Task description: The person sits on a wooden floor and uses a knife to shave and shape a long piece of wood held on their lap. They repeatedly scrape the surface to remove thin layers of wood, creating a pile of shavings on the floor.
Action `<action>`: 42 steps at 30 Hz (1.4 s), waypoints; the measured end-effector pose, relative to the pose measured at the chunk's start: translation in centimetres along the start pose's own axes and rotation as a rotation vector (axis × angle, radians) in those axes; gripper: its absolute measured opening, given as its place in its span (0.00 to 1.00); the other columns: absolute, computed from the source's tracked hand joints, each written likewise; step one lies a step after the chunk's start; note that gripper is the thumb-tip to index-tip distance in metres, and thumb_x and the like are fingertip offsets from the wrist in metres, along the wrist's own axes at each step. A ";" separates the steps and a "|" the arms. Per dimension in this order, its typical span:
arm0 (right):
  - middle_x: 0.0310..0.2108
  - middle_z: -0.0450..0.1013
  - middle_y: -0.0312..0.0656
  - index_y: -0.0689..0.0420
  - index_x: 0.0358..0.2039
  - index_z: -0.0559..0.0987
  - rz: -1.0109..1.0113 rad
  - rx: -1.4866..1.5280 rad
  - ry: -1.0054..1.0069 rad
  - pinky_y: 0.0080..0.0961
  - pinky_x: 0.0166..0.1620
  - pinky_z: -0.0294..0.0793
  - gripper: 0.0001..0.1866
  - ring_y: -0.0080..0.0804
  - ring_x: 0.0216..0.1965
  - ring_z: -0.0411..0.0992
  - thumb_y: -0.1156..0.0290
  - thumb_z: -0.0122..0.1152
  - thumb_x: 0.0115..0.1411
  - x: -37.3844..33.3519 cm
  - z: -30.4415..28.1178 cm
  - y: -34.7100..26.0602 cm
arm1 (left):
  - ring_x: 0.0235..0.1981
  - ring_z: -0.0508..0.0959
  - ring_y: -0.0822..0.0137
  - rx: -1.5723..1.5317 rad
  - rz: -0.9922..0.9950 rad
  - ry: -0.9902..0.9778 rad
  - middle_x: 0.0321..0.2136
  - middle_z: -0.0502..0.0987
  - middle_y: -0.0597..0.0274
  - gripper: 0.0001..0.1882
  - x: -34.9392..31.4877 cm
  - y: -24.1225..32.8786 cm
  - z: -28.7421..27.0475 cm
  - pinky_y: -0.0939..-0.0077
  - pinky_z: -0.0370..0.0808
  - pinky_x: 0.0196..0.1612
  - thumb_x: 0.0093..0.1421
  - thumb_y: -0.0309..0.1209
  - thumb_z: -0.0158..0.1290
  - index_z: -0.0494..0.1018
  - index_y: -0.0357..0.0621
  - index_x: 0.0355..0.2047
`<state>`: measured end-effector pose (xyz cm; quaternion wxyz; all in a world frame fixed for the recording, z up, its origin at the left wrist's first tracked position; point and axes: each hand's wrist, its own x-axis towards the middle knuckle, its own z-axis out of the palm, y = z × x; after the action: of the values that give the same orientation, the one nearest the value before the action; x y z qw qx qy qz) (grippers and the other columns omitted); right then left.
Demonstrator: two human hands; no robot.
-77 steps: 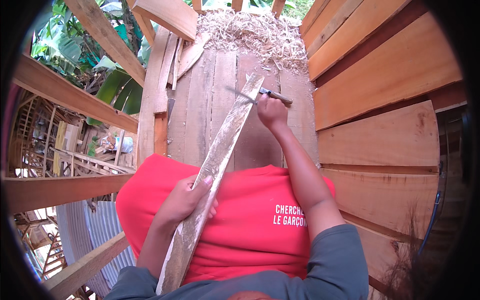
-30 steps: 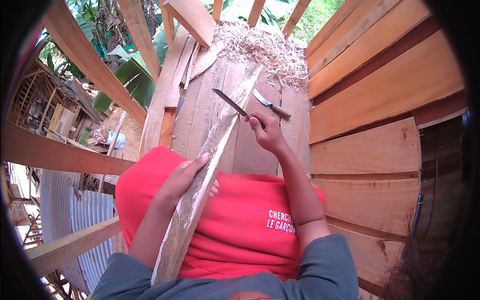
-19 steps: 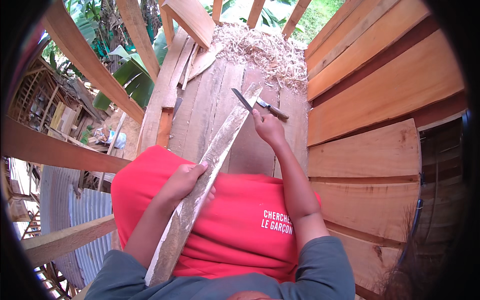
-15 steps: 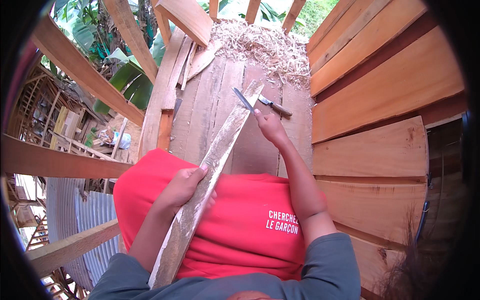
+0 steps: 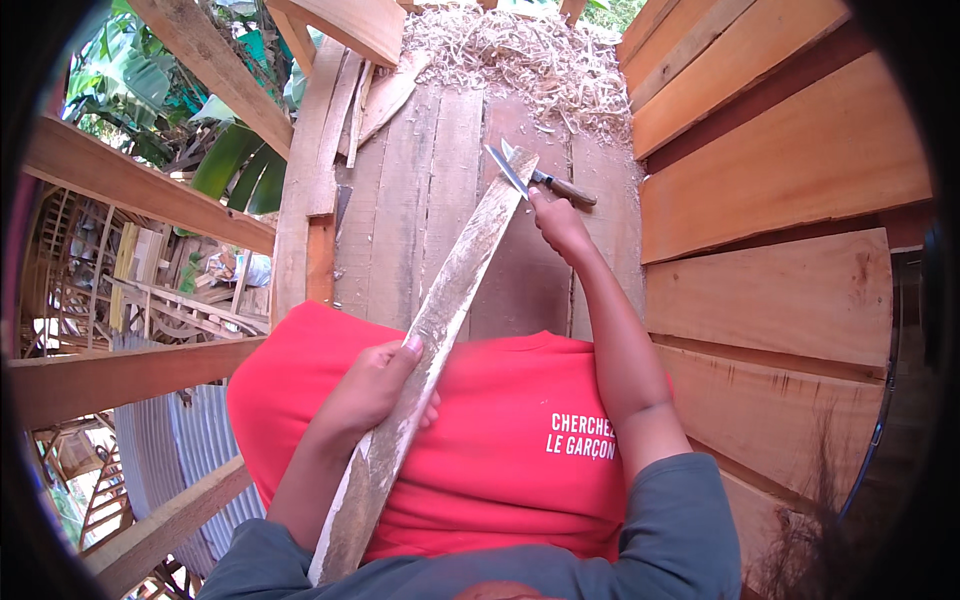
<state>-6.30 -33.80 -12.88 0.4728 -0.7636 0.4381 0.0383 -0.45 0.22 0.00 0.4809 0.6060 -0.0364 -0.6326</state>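
A long wooden strip [image 5: 455, 290] with a rough, weathered face slants from my body toward the far end of the floor. My left hand [image 5: 378, 385] is wrapped round its lower part, thumb on top. In my right hand [image 5: 560, 225] is a knife [image 5: 508, 172], its handle hidden by my fingers. The blade lies across the strip near its far end; whether it cuts in, I cannot tell. Just beyond, a second knife [image 5: 570, 190] with a brown wooden handle lies on the floor, its blade partly behind the strip. Red cloth [image 5: 480, 400] covers my lap under the strip.
Curled wood shavings [image 5: 530, 60] are heaped at the far end of the plank floor [image 5: 400, 210]. Loose boards [image 5: 395, 95] lie at the far left. A plank wall [image 5: 780, 200] closes the right side; open wooden rails [image 5: 150, 190] run along the left, with corrugated metal sheet [image 5: 170, 450] below.
The view has shifted slightly. My right hand and the knife remain near the strip's far end, and my left hand keeps its hold. The second knife still lies on the floor.
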 end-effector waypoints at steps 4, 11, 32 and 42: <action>0.31 0.79 0.64 0.71 0.27 0.82 -0.008 -0.096 -0.023 0.46 0.46 0.73 0.41 0.57 0.40 0.79 0.40 0.44 0.68 0.5 0.6 -0.6 | 0.21 0.82 0.61 -0.009 0.012 0.001 0.23 0.78 0.51 0.25 0.1 0.2 -0.3 0.71 0.81 0.26 0.76 0.48 0.38 0.70 0.34 0.41; 0.12 0.62 0.34 0.58 0.14 0.68 -0.045 -0.029 0.173 0.33 0.19 0.57 0.35 0.26 0.14 0.59 0.44 0.46 0.71 1.8 0.3 1.4 | 0.22 0.82 0.61 0.002 0.003 -0.011 0.24 0.78 0.50 0.25 -0.4 0.1 0.3 0.71 0.81 0.26 0.76 0.47 0.39 0.70 0.33 0.42; 0.11 0.55 0.25 0.48 0.17 0.63 0.101 0.247 0.070 0.27 0.13 0.49 0.30 0.21 0.08 0.51 0.42 0.44 0.71 0.1 -0.3 -0.1 | 0.22 0.82 0.62 0.011 -0.010 -0.004 0.24 0.79 0.50 0.25 -0.6 0.5 0.1 0.72 0.81 0.26 0.76 0.47 0.37 0.69 0.34 0.43; 0.14 0.64 0.36 0.57 0.19 0.69 0.057 0.059 -0.066 0.32 0.17 0.61 0.34 0.27 0.14 0.63 0.41 0.43 0.71 0.7 -2.1 0.3 | 0.22 0.83 0.64 -0.037 -0.015 -0.015 0.24 0.79 0.52 0.22 -1.3 0.2 0.3 0.74 0.80 0.25 0.76 0.46 0.40 0.70 0.35 0.41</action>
<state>-6.85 -35.85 -12.30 0.5080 -0.7348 0.4448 0.0640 -0.79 0.78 1.12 0.4868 0.5926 -0.0236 -0.6414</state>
